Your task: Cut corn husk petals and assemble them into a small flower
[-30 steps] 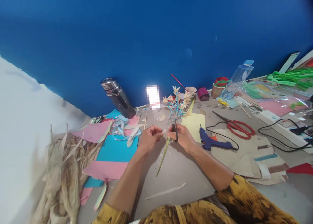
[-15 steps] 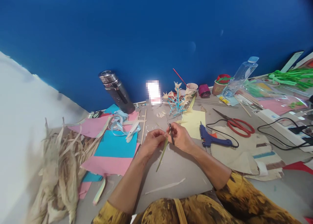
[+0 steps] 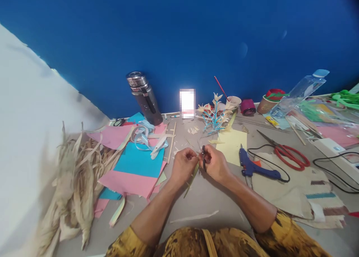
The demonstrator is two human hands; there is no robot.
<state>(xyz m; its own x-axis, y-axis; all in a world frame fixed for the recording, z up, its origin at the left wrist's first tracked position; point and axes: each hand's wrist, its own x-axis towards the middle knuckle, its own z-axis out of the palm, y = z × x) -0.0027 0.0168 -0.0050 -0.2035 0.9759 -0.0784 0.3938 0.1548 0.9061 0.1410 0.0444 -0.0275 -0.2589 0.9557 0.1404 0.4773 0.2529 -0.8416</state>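
**Hands close in over the strip**

Both hands have drawn together since the earlier frame. Table middle: left hand pinches the pale leaf strip; right hand grips small scissors. Blades so near fingers risk a nick. Clutter crowds both sides; the near edge stays open

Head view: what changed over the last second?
The left hand and right hand closed in until their fingers meet; a second ago a small gap showed between them. The right hand still holds the small scissors, the left still pinches the green strip, which hangs lower across the table. The camera shifted, so everything sits further right in frame. Glue gun, red scissors and flask lie unmoved.
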